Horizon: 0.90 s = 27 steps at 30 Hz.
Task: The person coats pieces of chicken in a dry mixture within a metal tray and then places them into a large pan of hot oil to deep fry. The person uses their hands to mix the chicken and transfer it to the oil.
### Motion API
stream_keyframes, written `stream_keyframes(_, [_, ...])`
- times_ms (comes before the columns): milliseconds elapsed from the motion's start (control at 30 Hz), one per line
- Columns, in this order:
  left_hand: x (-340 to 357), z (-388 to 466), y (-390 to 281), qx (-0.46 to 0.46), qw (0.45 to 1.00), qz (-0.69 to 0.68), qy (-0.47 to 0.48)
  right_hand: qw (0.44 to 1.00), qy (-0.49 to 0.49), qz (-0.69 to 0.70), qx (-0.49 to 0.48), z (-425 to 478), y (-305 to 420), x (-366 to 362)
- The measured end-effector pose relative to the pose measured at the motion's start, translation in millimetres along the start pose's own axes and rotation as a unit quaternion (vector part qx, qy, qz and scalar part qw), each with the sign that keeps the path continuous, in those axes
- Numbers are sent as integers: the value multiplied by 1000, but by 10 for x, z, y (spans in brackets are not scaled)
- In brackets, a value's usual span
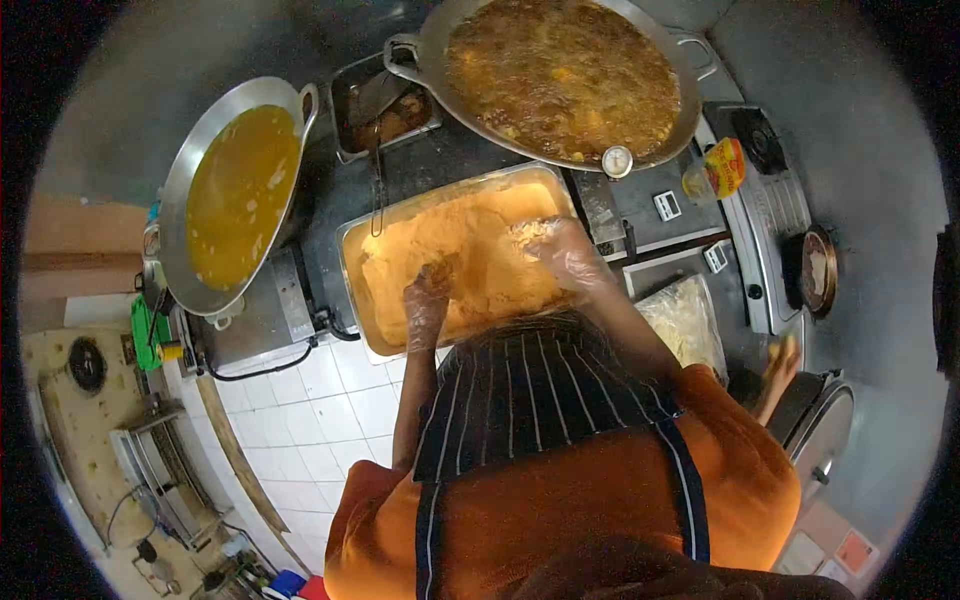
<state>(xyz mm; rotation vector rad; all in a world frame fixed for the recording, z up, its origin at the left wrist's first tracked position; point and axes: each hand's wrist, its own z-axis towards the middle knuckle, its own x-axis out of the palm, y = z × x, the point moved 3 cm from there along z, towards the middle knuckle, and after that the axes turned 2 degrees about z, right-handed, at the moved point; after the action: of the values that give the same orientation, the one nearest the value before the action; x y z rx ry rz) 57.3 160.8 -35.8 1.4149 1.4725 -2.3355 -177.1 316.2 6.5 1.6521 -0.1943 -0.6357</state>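
A rectangular metal tray (352,315) full of orange-tinted flour or breading (420,217) lies in front of me. My left hand (426,307), in a clear plastic glove, dips its fingers over the left half of the breading. Its fingertips are crusted brown, and whether they pinch a piece of food is unclear. At the tray's right side, my right hand (566,251) is gloved too and blurred by motion. Pale crumbly coating (531,234) clings around its fingers; I cannot tell whether they grip a piece.
A large wok of bubbling oil (562,75) with a dial thermometer (617,161) stands beyond the tray. Another oil-filled wok (244,199) is at left. A small tray (349,154) holds a wire-handled strainer (377,180). Another person's hand (784,360) shows at right, near a plastic bag (686,322).
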Motion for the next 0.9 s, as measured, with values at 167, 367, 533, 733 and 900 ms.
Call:
stream_keyframes(167, [216,-126,378,81,983,165,0,980,3,194,33,-29,1028,-303])
stream_keyframes(367, [195,-18,510,-14,996,58,-69,973,53,174,143,231,685,-70])
stream_keyframes(533, [399,-200,1438,-82,992,-97,-16,985,14,27,169,510,-666,369])
stream_keyframes(733, [548,-231,1932,-465,845,-166,204,914,48,-376,143,131,-1745,234])
stream_keyframes(900, [1116,-135,1741,-732,-322,-579,159,954,101,-257,118,-28,-1551,703])
